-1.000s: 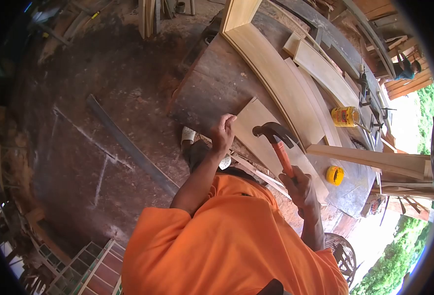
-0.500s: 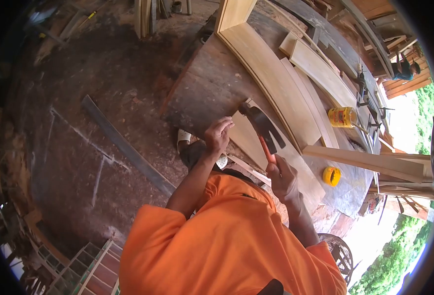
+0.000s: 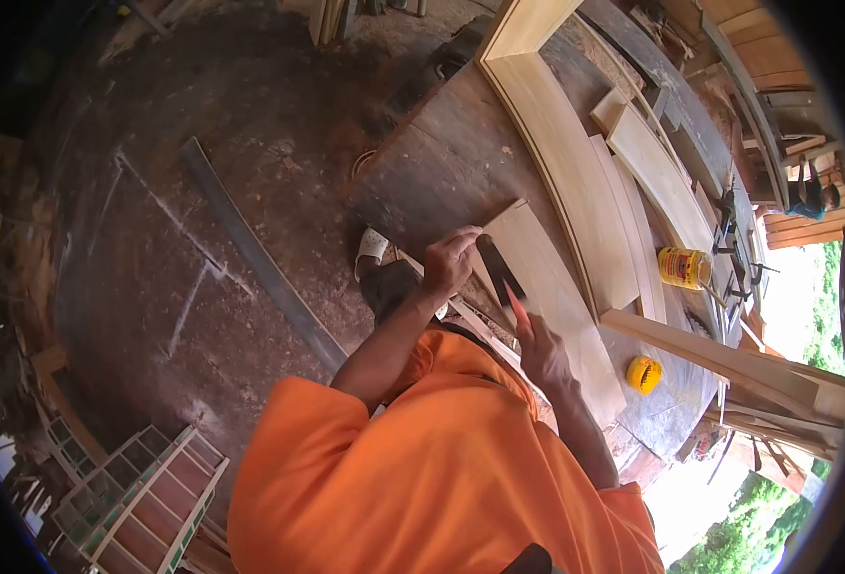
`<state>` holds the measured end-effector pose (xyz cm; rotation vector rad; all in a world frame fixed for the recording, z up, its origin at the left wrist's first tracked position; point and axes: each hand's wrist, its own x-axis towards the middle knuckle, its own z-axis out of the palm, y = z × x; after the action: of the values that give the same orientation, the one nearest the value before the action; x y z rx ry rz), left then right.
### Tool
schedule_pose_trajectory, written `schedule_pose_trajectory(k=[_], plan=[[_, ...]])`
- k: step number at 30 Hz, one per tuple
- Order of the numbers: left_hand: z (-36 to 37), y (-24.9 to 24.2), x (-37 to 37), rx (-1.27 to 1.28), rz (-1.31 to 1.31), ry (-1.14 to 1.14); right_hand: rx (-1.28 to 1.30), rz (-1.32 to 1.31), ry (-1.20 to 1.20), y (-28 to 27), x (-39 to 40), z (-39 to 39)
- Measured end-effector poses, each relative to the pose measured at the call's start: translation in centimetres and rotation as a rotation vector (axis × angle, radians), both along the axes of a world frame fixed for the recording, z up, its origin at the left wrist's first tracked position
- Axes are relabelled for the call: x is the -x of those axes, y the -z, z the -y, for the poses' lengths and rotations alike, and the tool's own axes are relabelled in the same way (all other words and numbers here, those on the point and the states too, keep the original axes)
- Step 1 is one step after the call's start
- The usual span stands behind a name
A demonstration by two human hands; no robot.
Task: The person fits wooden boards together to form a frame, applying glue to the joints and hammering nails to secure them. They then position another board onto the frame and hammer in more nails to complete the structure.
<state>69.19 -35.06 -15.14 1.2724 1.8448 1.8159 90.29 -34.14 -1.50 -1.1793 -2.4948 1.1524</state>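
Observation:
My right hand [image 3: 543,352] is wrapped round the orange-red handle of a claw hammer [image 3: 495,260]. The hammer's dark head lies close to the fingertips of my left hand [image 3: 449,262], over the end of a pale wooden board [image 3: 558,304]. Those left fingers are pinched together at the board's end edge, and whatever is between them is too small to make out. The board rests on the dark worktable [image 3: 432,158].
A framed wooden panel [image 3: 566,163] lies beyond the board. On the right are a yellow labelled jar [image 3: 683,268], a yellow lid-like container [image 3: 644,375] and several dark clamps [image 3: 740,251]. A curved dark strip [image 3: 250,244] lies on the floor; another person [image 3: 809,197] is far right.
The hammer has swung down towards my left fingers, its head now turned edge-on. My left hand stays pinched at the board's end. The whole view has shifted slightly.

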Motion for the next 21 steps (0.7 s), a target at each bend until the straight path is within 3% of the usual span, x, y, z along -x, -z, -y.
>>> schedule_pose_trajectory(k=[1, 2, 3, 6, 8, 11, 12, 13, 15, 18, 21], plan=[[0.3, -0.6, 0.1, 0.029, -0.074, -0.023, 0.095, 0.173, 0.057, -0.1, 0.5, -0.3], [0.2, -0.8, 0.1, 0.022, -0.127, -0.031, 0.053, 0.109, 0.053, 0.6, 0.2, -0.1], [-0.8, -0.7, 0.6, -0.003, -0.077, -0.019, -0.117, -0.078, 0.001, 0.8, 0.2, 0.2], [0.1, 0.2, -0.4, -0.006, 0.135, 0.045, -0.261, -0.224, -0.142, 1.3, -1.9, 1.3], [0.3, 0.0, 0.0, 0.001, 0.007, 0.008, -0.385, -0.328, -0.217, 2.7, -2.1, 0.9], [0.5, -0.7, -0.4, 0.025, -0.057, -0.003, 0.021, 0.119, 0.042, 1.2, 0.2, -0.2], [0.1, -0.9, -0.1, 0.034, -0.061, -0.011, -0.177, -0.046, -0.034, 2.0, 0.4, 0.2], [0.1, -0.8, 0.1, 0.056, -0.055, -0.024, -0.035, -0.113, 0.087, 1.1, 0.0, 1.0], [0.7, -0.4, -0.3, 0.065, -0.008, 0.016, -0.345, -0.236, -0.125, 2.0, -1.7, 1.5], [0.3, -0.1, 0.4, 0.049, 0.037, 0.088, -0.282, -0.196, -0.064, 2.0, -1.1, 1.7], [0.8, -0.9, 0.6, 0.014, 0.339, 0.119, -0.078, -0.023, 0.108, 3.1, -0.9, 0.5]])
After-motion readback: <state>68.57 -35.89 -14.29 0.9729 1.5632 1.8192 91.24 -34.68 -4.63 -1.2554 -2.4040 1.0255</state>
